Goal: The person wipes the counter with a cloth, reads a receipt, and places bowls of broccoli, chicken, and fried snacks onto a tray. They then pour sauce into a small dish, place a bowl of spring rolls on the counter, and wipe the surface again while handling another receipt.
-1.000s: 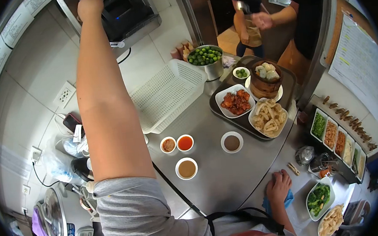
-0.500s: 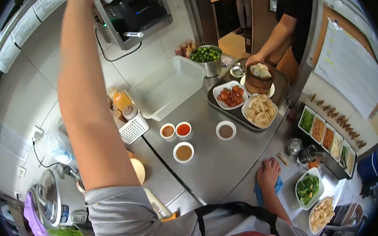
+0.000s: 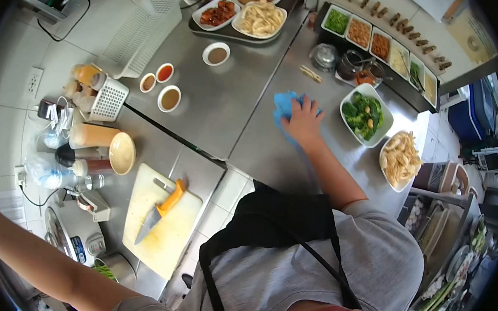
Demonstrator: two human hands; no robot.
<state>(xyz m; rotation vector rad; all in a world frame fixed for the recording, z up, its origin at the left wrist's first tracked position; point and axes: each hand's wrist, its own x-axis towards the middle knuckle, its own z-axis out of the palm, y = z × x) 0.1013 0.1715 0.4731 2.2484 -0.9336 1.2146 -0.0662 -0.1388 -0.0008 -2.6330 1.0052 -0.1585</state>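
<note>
My right hand [image 3: 303, 122] presses a crumpled blue cloth [image 3: 283, 107] onto the steel counter [image 3: 248, 149]. Its fingers are partly spread over the cloth, and part of the cloth is hidden beneath them. To the right of this hand are a white bowl of green broccoli [image 3: 366, 117] and a bowl of pale curled pieces [image 3: 400, 158]. A wooden clothespin [image 3: 311, 73] lies beyond the fingers. My left arm [image 3: 47, 271] reaches out to the left edge, and my left hand is outside the picture.
A knife [image 3: 160, 212] lies on a cutting board [image 3: 144, 240] at left. Sauce cups [image 3: 169, 98] stand mid-counter. A tray [image 3: 240, 37] with dishes and a steamer is at the back. Topping containers [image 3: 359, 33] line the right wall; a white basket [image 3: 140, 41] stands back left.
The view has swung down and right. My left arm has come down from the top to the left side. My right hand and the cloth have shifted on the counter. The co-worker is out of view.
</note>
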